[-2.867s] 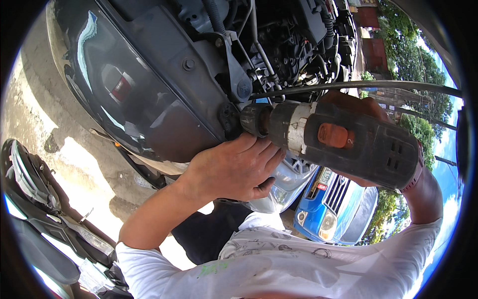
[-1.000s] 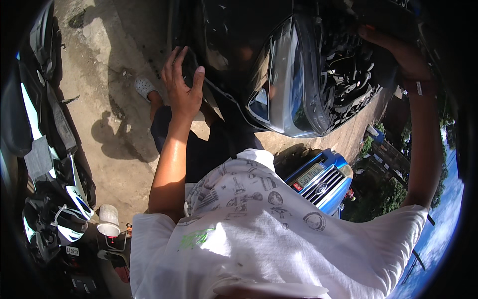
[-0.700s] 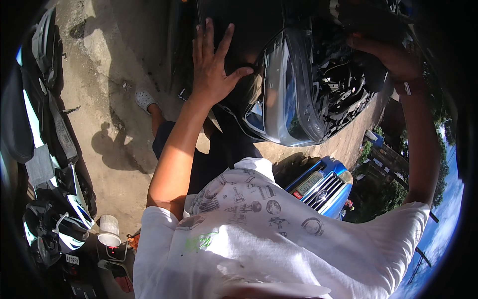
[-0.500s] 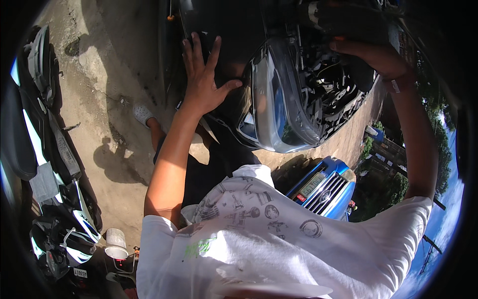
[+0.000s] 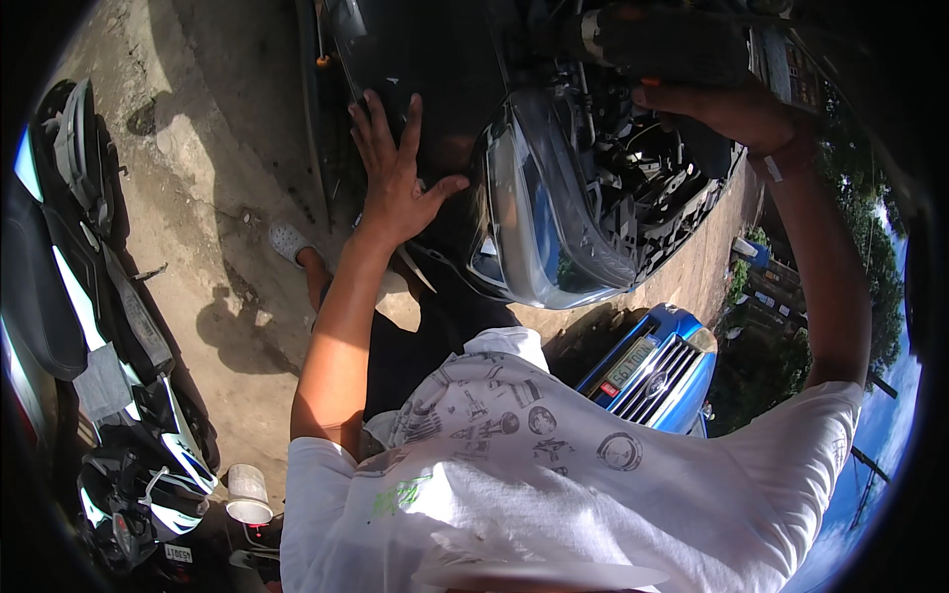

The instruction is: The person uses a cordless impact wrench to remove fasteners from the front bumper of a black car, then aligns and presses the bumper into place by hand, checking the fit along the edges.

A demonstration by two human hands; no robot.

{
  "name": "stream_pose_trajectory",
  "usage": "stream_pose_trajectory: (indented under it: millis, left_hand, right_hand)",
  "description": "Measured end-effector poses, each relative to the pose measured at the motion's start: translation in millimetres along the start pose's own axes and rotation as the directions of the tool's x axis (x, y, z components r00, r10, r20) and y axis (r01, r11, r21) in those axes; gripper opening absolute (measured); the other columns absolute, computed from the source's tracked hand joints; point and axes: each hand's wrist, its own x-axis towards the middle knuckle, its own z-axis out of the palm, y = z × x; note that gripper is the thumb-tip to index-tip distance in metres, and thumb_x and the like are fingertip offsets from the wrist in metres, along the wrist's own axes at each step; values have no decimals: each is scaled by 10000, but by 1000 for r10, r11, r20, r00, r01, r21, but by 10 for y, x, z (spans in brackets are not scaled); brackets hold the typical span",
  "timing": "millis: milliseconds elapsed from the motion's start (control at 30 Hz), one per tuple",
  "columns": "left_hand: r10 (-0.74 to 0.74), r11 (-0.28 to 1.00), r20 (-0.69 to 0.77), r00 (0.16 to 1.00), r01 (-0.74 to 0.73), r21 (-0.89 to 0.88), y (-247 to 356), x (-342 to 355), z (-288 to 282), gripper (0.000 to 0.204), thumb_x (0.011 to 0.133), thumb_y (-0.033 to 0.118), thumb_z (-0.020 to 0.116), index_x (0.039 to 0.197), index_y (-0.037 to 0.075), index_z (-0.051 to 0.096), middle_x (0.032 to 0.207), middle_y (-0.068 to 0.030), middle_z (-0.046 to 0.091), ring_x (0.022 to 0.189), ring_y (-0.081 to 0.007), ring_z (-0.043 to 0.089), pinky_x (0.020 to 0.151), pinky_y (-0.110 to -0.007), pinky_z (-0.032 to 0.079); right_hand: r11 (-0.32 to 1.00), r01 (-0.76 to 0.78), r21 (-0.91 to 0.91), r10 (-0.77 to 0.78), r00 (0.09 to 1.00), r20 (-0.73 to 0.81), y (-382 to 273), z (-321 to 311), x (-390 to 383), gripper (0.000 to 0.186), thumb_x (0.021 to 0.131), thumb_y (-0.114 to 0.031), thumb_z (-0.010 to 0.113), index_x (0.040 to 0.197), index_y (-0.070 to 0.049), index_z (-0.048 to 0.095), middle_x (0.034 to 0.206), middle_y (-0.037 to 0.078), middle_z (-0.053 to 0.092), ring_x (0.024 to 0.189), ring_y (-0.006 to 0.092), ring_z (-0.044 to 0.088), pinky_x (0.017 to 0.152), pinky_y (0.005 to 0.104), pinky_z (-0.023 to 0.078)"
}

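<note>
My left hand [image 5: 393, 188] is spread open on the dark fender [image 5: 425, 44], just left of the headlight [image 5: 539, 212]. At the upper right, my right hand [image 5: 727, 119] is closed on the handle of a black cordless drill [image 5: 667, 44], held above the open engine bay [image 5: 633, 173]. The drill's front end sits in shadow, and I cannot make out whether it touches anything.
A parked motorcycle [image 5: 49, 296] stands along the left, with a white bucket [image 5: 247, 491] near its front. A blue vehicle [image 5: 647, 371] is parked lower right, beyond my white shirt [image 5: 554, 494]. Concrete ground [image 5: 208, 158] lies left of the car.
My left hand has left the drill's front end and moved onto the fender, fingers spreading. My right hand has carried the drill upward; over the last second it has shifted slightly left.
</note>
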Motion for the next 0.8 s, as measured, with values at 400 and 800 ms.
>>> stream_pose_trajectory:
  millis: [400, 800]
  left_hand:
    - [3, 1000, -4, 1000, -3, 0, -8, -15, 16, 1234, 824, 727, 761, 1733, 215, 101, 1745, -304, -144, 1573, -603, -137, 1242, -734, 44]
    - [-45, 999, 10, 999, 45, 22, 31, -19, -34, 1267, 798, 662, 827, 1732, 206, 101, 1750, -297, -128, 1589, -579, -114, 1262, -703, 51]
  right_hand:
    - [967, -175, 187, 183, 983, -31, -170, 96, 16, 582, 898, -68, 845, 1441, -90, 635, 1309, 41, 726, 1104, 144, 702, 940, 304, 595]
    - [989, -35, 143, 30, 999, 36, -480, 72, 131, 654, 877, -50, 854, 1467, -23, 573, 1294, 99, 727, 1127, 189, 674, 972, 335, 577]
